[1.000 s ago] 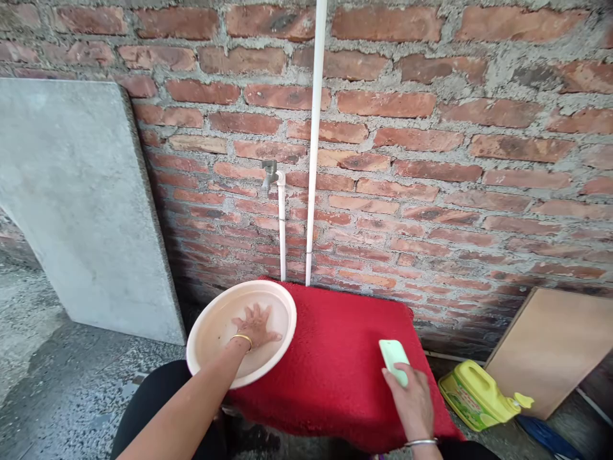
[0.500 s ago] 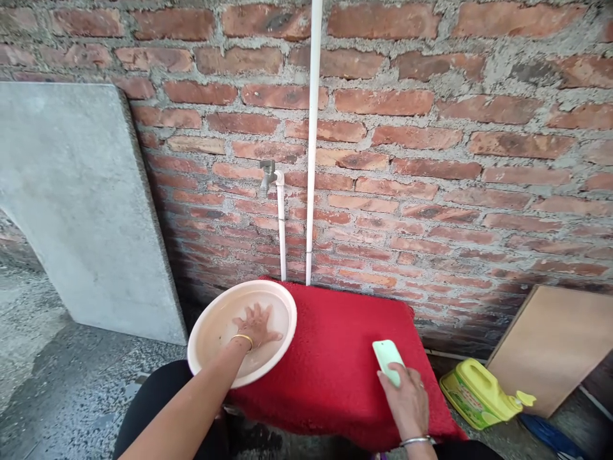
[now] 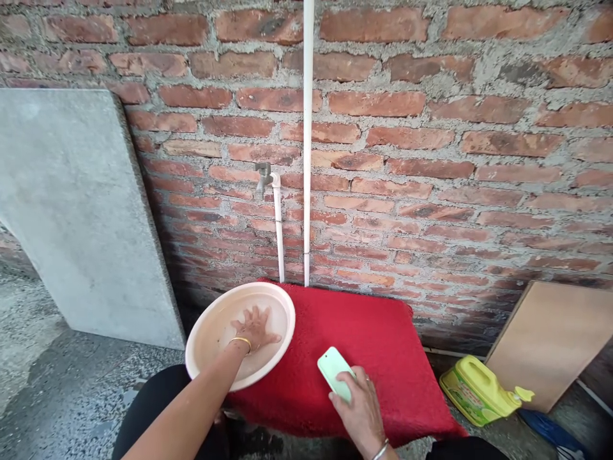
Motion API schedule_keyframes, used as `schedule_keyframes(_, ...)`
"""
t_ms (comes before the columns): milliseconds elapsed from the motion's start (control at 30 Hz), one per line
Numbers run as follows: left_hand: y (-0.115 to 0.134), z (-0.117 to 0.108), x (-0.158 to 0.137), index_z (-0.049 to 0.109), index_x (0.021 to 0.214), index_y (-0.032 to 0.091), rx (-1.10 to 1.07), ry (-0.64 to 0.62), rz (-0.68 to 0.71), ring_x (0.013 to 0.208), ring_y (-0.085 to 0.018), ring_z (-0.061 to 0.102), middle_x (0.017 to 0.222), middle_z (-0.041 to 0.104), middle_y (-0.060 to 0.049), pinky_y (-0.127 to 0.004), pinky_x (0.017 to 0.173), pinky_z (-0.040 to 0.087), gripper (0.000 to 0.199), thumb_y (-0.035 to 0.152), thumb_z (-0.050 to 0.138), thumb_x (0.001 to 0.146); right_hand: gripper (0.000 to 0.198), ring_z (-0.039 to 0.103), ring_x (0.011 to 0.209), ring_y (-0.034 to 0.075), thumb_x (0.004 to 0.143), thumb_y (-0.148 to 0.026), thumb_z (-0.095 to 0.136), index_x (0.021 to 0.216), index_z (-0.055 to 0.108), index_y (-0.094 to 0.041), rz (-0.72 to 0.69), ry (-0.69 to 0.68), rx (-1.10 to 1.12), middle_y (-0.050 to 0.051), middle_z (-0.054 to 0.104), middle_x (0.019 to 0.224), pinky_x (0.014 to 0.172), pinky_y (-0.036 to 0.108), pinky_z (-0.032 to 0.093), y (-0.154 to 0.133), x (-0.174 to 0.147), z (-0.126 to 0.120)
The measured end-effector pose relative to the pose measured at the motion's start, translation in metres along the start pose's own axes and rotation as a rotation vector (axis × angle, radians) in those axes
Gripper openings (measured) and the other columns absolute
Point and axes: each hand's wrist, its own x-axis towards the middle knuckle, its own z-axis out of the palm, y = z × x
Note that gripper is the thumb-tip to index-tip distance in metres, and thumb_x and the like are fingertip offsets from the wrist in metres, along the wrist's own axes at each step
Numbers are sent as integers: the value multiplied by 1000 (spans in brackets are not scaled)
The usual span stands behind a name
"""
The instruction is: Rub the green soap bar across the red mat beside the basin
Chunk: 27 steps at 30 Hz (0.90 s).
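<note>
A pale green scrub brush (image 3: 335,372), with a small hole near its far end, lies against the red cloth (image 3: 357,319). My right hand (image 3: 359,402) is closed around its near end; the brush's underside is hidden. On the left, my left hand (image 3: 253,326) is inside a pale pink basin (image 3: 194,348), fingers spread and palm down, at cloudy-looking water. The basin sits tilted on the left part of the cloth.
A grey tap (image 3: 262,180) on a white pipe stands before the brick wall (image 3: 397,153). A grey slab (image 3: 86,204) leans at left. At right are a yellow jug (image 3: 479,390) and a tan board (image 3: 550,338). The floor is wet.
My right hand has slid left across the red cloth with the scrub brush, nearer the basin. My left hand stays spread in the basin.
</note>
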Motion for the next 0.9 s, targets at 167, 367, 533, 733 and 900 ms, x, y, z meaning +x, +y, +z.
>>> schedule_keyframes(167,0,-2,-4,18,161,22,0,24,34,146,-59,7,167,10,-24,-83,101,19,110,80,54,74,33,63,89,27,78,-50,58,96,74,-28,204,173,-164,9,64,103,85,41,49,75,3,-38)
schedule_keyframes(367,2,-5,-6,15,161,25,-6,-12,23,148,-56,5,168,7,-23,-84,102,17,112,83,52,72,53,61,90,30,74,-68,50,97,73,-25,345,333,-75,11,61,95,85,44,50,104,9,-54)
schedule_keyframes(533,2,-2,-2,17,161,26,-2,8,13,148,-57,6,168,9,-22,-83,102,19,113,84,53,71,27,63,95,25,75,-48,60,89,72,-29,120,147,150,5,63,100,88,36,51,38,3,-8)
schedule_keyframes(733,1,0,-1,17,161,25,18,11,18,148,-57,7,168,9,-23,-84,101,19,113,84,53,72,29,63,94,25,77,-50,59,92,73,-30,112,139,105,6,62,101,90,38,50,50,4,-10)
schedule_keyframes(900,3,-2,-4,18,161,25,3,13,16,148,-57,8,167,10,-24,-83,102,19,111,82,53,73,55,60,88,31,75,-66,47,98,73,-23,362,337,-87,12,57,99,88,49,48,114,10,-55)
